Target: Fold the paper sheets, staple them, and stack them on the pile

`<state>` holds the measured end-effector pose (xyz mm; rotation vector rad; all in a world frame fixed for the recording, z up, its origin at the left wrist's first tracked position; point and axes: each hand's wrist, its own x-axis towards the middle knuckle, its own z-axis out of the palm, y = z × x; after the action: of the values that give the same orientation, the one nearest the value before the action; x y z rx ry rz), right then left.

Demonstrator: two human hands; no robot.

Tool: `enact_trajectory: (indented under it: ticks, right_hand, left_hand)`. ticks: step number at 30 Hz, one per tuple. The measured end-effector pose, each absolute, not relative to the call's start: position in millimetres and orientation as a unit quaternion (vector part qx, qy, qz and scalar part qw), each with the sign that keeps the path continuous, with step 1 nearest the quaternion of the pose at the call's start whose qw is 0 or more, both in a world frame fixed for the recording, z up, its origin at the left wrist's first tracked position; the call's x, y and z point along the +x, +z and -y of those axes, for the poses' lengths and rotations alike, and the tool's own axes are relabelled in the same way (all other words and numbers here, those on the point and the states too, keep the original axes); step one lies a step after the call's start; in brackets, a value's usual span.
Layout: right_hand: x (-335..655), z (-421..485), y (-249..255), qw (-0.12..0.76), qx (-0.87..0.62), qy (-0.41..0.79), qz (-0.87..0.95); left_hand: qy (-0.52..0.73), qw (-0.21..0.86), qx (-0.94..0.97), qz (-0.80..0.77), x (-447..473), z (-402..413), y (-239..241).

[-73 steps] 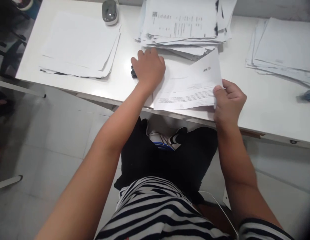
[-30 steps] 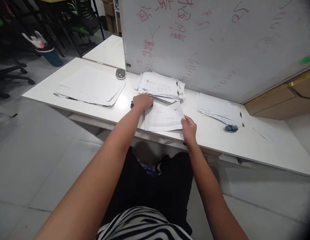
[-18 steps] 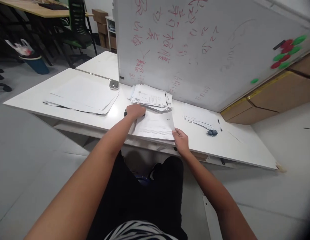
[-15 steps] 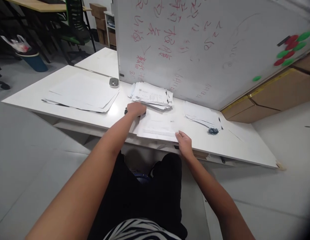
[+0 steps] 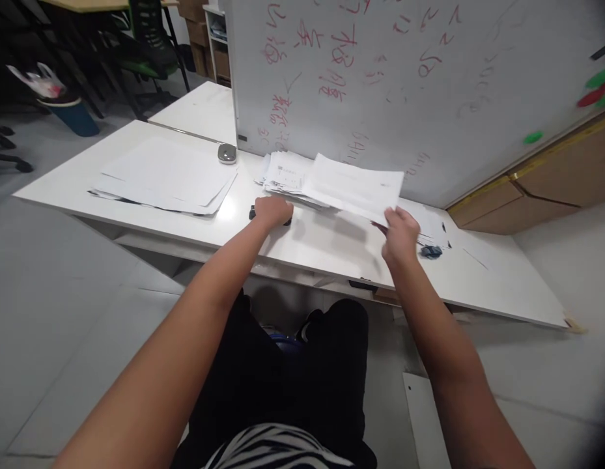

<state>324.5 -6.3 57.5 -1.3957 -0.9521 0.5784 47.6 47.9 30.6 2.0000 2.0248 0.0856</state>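
Note:
My right hand (image 5: 400, 234) pinches the corner of a printed sheet of paper (image 5: 353, 187) and holds it in the air above the white table (image 5: 322, 244). The sheet hangs over a messy pile of printed papers (image 5: 285, 179) near the whiteboard. My left hand (image 5: 271, 212) rests closed on a small black object (image 5: 254, 213) on the table, just left of that pile. Most of that object is hidden under the hand.
A stack of blank sheets (image 5: 165, 176) lies at the table's left, with a small grey device (image 5: 226, 154) behind it. Another paper pile (image 5: 432, 228) and a dark blue thing (image 5: 432, 251) lie to the right. A whiteboard (image 5: 404, 85) with red writing stands behind. Chairs (image 5: 140, 45) stand far left.
My right hand has lifted the sheet off the table and carried it up and to the right. My left hand stays on the black object. The view has tilted up.

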Motion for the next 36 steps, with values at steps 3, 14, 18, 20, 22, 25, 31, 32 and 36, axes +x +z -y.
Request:
enact_trajectory:
  ticks: [3, 14, 18, 20, 22, 25, 31, 32, 36]
  right_hand:
    - [271.3, -70.2, 55.8, 0.522, -0.669, 0.175, 0.499]
    - [278.0, -110.8, 12.6, 0.251, -0.750, -0.100, 0.604]
    - [366.1, -90.9, -2.2, 0.188, -0.762, -0.090, 0.613]
    - [401.9, -80.9, -12.5, 0.176, -0.786, -0.067, 0.588]
    - [424.0, -73.5, -23.4, 0.170, -0.806, -0.027, 0.566]
    - [432.8, -68.9, -35.0, 0.180, -0.822, 0.010, 0.540]
    - [427.5, -72.1, -37.2, 0.199, -0.827, -0.004, 0.526]
    - [427.9, -72.4, -37.1, 0.198, -0.828, -0.003, 0.525]
    - [429.3, -72.1, -37.5, 0.209, -0.830, -0.013, 0.516]
  left_hand:
    - [0.024, 0.136, 0.690, -0.711, 48.5, -47.3, 33.4]
    - [0.027, 0.102, 0.701, -0.705, 47.4, -45.1, 29.1]
    - [0.026, 0.095, 0.700, -0.707, 49.2, -46.3, 28.0]
    - [0.021, 0.096, 0.698, -0.710, 51.1, -45.6, 30.2]
    - [0.006, 0.101, 0.692, -0.715, 53.5, -44.7, 33.9]
    - [-0.029, 0.111, 0.680, -0.724, 57.1, -45.4, 39.1]
    - [-0.099, 0.098, 0.717, -0.683, 61.1, -56.7, 39.8]
    - [-0.108, 0.099, 0.722, -0.677, 60.8, -58.5, 39.0]
    - [-0.097, 0.104, 0.728, -0.671, 57.4, -61.6, 36.9]
